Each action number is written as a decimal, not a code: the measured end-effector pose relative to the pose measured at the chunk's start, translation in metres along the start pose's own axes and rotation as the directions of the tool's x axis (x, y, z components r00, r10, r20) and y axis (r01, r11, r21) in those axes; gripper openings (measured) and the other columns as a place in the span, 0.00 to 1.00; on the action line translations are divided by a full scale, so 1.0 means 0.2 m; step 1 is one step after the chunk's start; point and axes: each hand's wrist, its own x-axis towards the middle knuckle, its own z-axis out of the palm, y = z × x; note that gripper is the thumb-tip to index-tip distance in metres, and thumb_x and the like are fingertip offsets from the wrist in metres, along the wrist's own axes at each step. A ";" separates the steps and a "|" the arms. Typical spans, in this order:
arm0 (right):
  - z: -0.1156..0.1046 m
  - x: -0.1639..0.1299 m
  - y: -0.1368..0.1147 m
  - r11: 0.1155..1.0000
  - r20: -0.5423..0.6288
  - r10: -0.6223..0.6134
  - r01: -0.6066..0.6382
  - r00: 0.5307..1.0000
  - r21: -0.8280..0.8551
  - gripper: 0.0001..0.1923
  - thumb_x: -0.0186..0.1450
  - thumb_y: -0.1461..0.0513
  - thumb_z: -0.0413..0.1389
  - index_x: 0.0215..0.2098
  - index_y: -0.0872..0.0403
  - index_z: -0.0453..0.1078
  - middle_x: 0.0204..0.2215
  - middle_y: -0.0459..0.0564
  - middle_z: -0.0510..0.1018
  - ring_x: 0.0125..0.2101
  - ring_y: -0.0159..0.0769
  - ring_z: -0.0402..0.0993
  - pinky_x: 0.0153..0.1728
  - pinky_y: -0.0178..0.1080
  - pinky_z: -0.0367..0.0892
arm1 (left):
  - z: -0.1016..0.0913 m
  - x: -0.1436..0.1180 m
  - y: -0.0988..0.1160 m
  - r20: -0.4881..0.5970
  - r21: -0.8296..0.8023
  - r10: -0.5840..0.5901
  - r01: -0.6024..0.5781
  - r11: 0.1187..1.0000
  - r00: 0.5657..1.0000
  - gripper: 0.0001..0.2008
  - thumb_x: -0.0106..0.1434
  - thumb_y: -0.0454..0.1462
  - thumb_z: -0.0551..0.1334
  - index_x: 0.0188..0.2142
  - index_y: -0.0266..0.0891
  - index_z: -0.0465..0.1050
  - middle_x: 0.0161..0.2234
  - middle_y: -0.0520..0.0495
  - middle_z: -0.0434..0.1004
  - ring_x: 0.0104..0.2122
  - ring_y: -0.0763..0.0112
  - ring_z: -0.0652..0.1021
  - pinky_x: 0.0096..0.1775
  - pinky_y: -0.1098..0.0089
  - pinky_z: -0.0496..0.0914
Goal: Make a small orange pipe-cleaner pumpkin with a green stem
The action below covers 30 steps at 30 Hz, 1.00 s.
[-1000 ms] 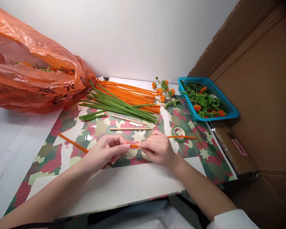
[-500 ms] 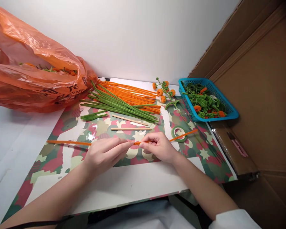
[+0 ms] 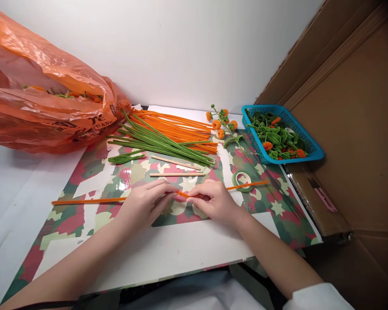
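Between my two hands runs an orange pipe cleaner, sticking out past both sides of them. My left hand pinches it with thumb and fingertips, and my right hand grips it a short way to the right. A thicker-looking orange bit shows in the small gap between the fingertips; whether it is one stem or several twisted together I cannot tell. Just beyond the hands lie two thin wooden sticks. A roll of green tape lies behind the pipe cleaner's right part.
Green pipe cleaners lie across orange pipe cleaners at the back. To their right is an orange flower spray. A blue basket holds green and orange pieces. An orange plastic bag stands left; a pink-handled tool lies right.
The pipe cleaner's left end has shifted left and slightly down, and its right part lies flatter. My left hand's fingers have tilted, and a little gap shows below them.
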 end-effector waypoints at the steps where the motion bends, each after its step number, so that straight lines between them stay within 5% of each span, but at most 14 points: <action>1: 0.00 0.00 0.01 0.994 -0.009 -0.091 0.090 0.996 -0.066 0.09 0.66 0.62 0.56 0.30 0.55 0.77 0.21 0.45 0.79 0.21 0.28 0.66 0.31 0.35 0.60 | -0.01 0.01 0.01 0.069 -0.069 -0.086 0.091 0.993 0.994 0.10 0.68 0.36 0.55 0.35 0.39 0.75 0.29 0.50 0.78 0.27 0.74 0.76 0.28 0.76 0.68; 3: 0.00 -0.01 0.04 0.947 -0.018 -0.265 0.256 0.964 -0.196 0.12 0.69 0.62 0.53 0.32 0.55 0.76 0.21 0.46 0.79 0.21 0.28 0.67 0.31 0.36 0.58 | -0.04 0.02 0.02 0.262 -0.206 -0.259 0.316 0.926 0.930 0.12 0.68 0.41 0.56 0.31 0.39 0.75 0.24 0.52 0.73 0.22 0.75 0.72 0.23 0.77 0.64; 6: 0.01 -0.01 0.07 0.843 -0.003 -0.435 0.406 0.900 -0.354 0.16 0.72 0.63 0.46 0.34 0.54 0.76 0.18 0.45 0.76 0.22 0.29 0.67 0.30 0.38 0.54 | -0.09 0.04 0.02 0.585 -0.344 -0.367 0.631 0.695 0.723 0.17 0.65 0.48 0.58 0.27 0.38 0.71 0.19 0.55 0.65 0.17 0.78 0.64 0.18 0.78 0.57; 8: 0.01 -0.01 0.07 0.816 0.003 -0.463 0.428 0.886 -0.388 0.18 0.73 0.62 0.44 0.35 0.54 0.76 0.17 0.44 0.74 0.21 0.29 0.66 0.30 0.38 0.53 | -0.11 0.05 0.02 0.701 -0.353 -0.368 0.745 0.566 0.611 0.18 0.62 0.50 0.61 0.27 0.38 0.70 0.21 0.55 0.65 0.18 0.79 0.63 0.18 0.78 0.55; 10: 0.01 -0.01 0.05 0.849 0.000 -0.434 0.409 0.901 -0.336 0.18 0.73 0.62 0.45 0.34 0.54 0.76 0.18 0.44 0.74 0.21 0.28 0.66 0.30 0.38 0.53 | -0.13 0.05 0.01 0.735 -0.345 -0.370 0.783 0.517 0.568 0.19 0.61 0.51 0.62 0.28 0.37 0.70 0.23 0.54 0.67 0.18 0.80 0.62 0.18 0.78 0.55; 12: 0.01 0.00 0.03 0.928 -0.021 -0.325 0.315 0.945 -0.197 0.15 0.71 0.60 0.49 0.33 0.54 0.75 0.19 0.43 0.75 0.21 0.27 0.65 0.31 0.37 0.55 | -0.13 0.04 0.01 0.696 -0.350 -0.375 0.746 0.567 0.612 0.18 0.63 0.50 0.60 0.30 0.37 0.71 0.21 0.55 0.66 0.16 0.80 0.62 0.17 0.78 0.56; 14: 0.01 0.01 0.01 0.991 -0.017 -0.136 0.136 0.991 0.000 0.13 0.69 0.59 0.53 0.31 0.55 0.75 0.19 0.43 0.75 0.21 0.27 0.65 0.31 0.36 0.58 | -0.11 0.03 0.02 0.567 -0.352 -0.354 0.608 0.712 0.744 0.15 0.65 0.47 0.58 0.32 0.38 0.72 0.21 0.54 0.68 0.17 0.78 0.65 0.18 0.77 0.60; 16: 0.00 0.01 -0.01 0.976 0.042 0.067 -0.074 0.997 0.206 0.11 0.67 0.58 0.55 0.30 0.55 0.75 0.20 0.43 0.73 0.21 0.27 0.64 0.28 0.34 0.59 | -0.09 0.03 0.02 0.348 -0.292 -0.253 0.361 0.886 0.903 0.09 0.66 0.40 0.57 0.36 0.38 0.74 0.27 0.50 0.75 0.23 0.74 0.73 0.23 0.76 0.67; 18: 0.00 0.01 -0.02 0.896 0.123 0.218 -0.248 0.968 0.368 0.11 0.65 0.57 0.57 0.30 0.56 0.74 0.20 0.42 0.69 0.21 0.27 0.61 0.25 0.32 0.58 | -0.07 0.02 0.01 0.113 -0.156 -0.049 0.067 0.985 0.992 0.07 0.64 0.34 0.58 0.40 0.39 0.74 0.36 0.45 0.79 0.33 0.69 0.78 0.31 0.74 0.72; 20: 0.00 0.00 -0.01 0.804 0.191 0.319 -0.372 0.928 0.464 0.11 0.63 0.56 0.58 0.29 0.56 0.73 0.19 0.40 0.64 0.19 0.26 0.56 0.22 0.32 0.56 | -0.06 0.02 -0.01 -0.012 -0.023 0.173 -0.173 0.985 0.985 0.09 0.64 0.30 0.60 0.43 0.40 0.73 0.37 0.45 0.80 0.35 0.69 0.79 0.35 0.73 0.72; 23: 0.00 0.00 0.00 0.715 0.254 0.399 -0.472 0.881 0.516 0.13 0.61 0.54 0.60 0.29 0.57 0.73 0.17 0.38 0.59 0.19 0.24 0.51 0.21 0.31 0.52 | -0.04 0.01 -0.03 -0.054 0.093 0.358 -0.352 0.931 0.932 0.09 0.65 0.30 0.60 0.44 0.40 0.73 0.35 0.47 0.81 0.31 0.72 0.79 0.33 0.74 0.71; 30: 0.00 0.01 0.00 0.693 0.272 0.408 -0.490 0.871 0.529 0.16 0.60 0.52 0.61 0.27 0.57 0.72 0.19 0.40 0.62 0.20 0.25 0.56 0.22 0.31 0.54 | -0.02 -0.01 -0.03 -0.094 0.154 0.368 -0.352 0.923 0.925 0.06 0.64 0.31 0.62 0.41 0.40 0.73 0.31 0.49 0.81 0.26 0.74 0.78 0.28 0.74 0.69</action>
